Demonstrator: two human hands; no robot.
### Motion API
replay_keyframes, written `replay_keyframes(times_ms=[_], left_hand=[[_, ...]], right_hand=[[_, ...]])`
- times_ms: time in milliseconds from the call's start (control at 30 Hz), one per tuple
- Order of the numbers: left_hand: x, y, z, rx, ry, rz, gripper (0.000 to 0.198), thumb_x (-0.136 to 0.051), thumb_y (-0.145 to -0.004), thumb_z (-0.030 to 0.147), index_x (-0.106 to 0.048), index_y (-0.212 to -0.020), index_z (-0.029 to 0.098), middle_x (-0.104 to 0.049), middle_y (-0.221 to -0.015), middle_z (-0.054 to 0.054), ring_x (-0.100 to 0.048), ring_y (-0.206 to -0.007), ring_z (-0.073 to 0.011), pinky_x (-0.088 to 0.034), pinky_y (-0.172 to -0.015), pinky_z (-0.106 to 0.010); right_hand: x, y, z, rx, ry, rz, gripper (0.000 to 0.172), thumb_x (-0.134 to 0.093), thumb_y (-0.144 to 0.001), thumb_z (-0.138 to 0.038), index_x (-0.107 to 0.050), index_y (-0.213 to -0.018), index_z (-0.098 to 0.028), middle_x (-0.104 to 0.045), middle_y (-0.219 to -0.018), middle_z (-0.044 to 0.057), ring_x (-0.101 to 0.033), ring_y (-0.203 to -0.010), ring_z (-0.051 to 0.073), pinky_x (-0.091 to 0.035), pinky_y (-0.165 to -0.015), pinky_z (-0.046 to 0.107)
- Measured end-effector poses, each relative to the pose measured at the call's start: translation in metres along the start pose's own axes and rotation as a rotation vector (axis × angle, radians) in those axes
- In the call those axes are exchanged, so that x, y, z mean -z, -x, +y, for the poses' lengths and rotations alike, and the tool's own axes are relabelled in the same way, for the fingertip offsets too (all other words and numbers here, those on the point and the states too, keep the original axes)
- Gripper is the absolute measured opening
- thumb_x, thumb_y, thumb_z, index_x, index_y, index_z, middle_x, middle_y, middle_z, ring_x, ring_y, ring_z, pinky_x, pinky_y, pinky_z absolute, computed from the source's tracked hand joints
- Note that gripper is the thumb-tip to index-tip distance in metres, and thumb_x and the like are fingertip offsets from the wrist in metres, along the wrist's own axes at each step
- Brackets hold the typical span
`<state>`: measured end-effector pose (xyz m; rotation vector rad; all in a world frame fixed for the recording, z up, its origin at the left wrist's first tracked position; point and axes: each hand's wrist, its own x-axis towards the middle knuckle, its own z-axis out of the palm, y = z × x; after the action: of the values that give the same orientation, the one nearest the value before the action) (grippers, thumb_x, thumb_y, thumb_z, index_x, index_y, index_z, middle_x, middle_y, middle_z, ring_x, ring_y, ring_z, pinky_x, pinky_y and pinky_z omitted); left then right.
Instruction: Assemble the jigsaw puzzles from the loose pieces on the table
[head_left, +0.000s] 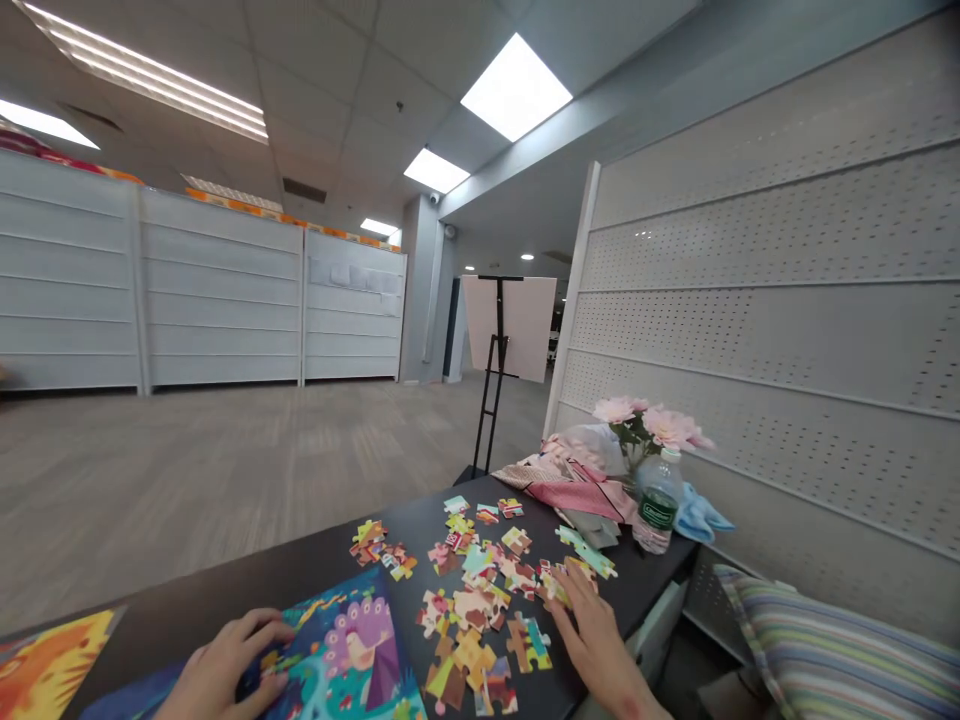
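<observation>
Loose puzzle pieces (472,605) lie mid-table; the right hand (589,625) spreads over their right side, near the black table's (300,572) right edge. The left hand (232,665), thumb and fingers parted, rests on a picture board (367,650). Far right stands a capped bottle (658,510); open carpet (300,460) lies beyond the far edge.

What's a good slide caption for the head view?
Left hand on a colorful picture, right hand among loose puzzle pieces on a dark table.
</observation>
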<state>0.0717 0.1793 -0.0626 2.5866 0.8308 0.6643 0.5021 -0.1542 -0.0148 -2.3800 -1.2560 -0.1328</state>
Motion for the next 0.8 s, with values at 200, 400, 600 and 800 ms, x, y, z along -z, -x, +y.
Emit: replay_keyframes(times_ms=[200,400,600,800], left_hand=[[0.011,-0.003,0.006,-0.017,-0.025,-0.055,0.033,-0.058,-0.092,0.057,-0.071,-0.116,0.038,-0.065,-0.132,-0.005,-0.062,-0.12,-0.0311,-0.052,-0.098,-0.045],[0.016,-0.004,0.013,-0.025,-0.034,-0.053,0.032,-0.06,-0.09,0.055,-0.072,-0.115,0.038,-0.066,-0.131,-0.005,-0.063,-0.12,-0.031,-0.053,-0.098,-0.045],[0.003,-0.003,0.0,-0.016,-0.031,-0.022,0.033,-0.058,-0.091,0.056,-0.071,-0.115,0.038,-0.065,-0.131,-0.005,-0.062,-0.119,-0.0321,-0.052,-0.096,-0.046],[0.004,0.0,0.0,-0.023,-0.04,0.009,0.034,-0.059,-0.091,0.056,-0.07,-0.117,0.037,-0.064,-0.13,-0.005,-0.062,-0.118,-0.0307,-0.052,-0.096,-0.043]], right_hand=[[-0.004,-0.014,-0.039,0.089,-0.002,-0.155,0.058,-0.043,-0.098,-0.06,-0.051,-0.149,-0.032,-0.04,-0.162,0.006,-0.026,-0.153,0.032,-0.024,-0.122,0.055],[-0.015,-0.025,-0.045,-0.092,0.081,-0.05,0.059,-0.048,-0.096,-0.051,-0.055,-0.144,-0.017,-0.041,-0.16,0.016,-0.027,-0.152,0.037,-0.022,-0.122,0.058],[-0.008,-0.023,-0.094,0.217,-0.109,-0.184,0.055,-0.051,-0.096,-0.054,-0.053,-0.147,-0.033,-0.037,-0.163,0.006,-0.025,-0.154,0.033,-0.02,-0.122,0.058],[-0.036,-0.03,-0.102,0.112,-0.322,0.015,0.035,-0.045,-0.094,-0.026,-0.073,-0.116,-0.024,-0.069,-0.131,0.009,-0.059,-0.128,0.028,-0.041,-0.113,0.044]])
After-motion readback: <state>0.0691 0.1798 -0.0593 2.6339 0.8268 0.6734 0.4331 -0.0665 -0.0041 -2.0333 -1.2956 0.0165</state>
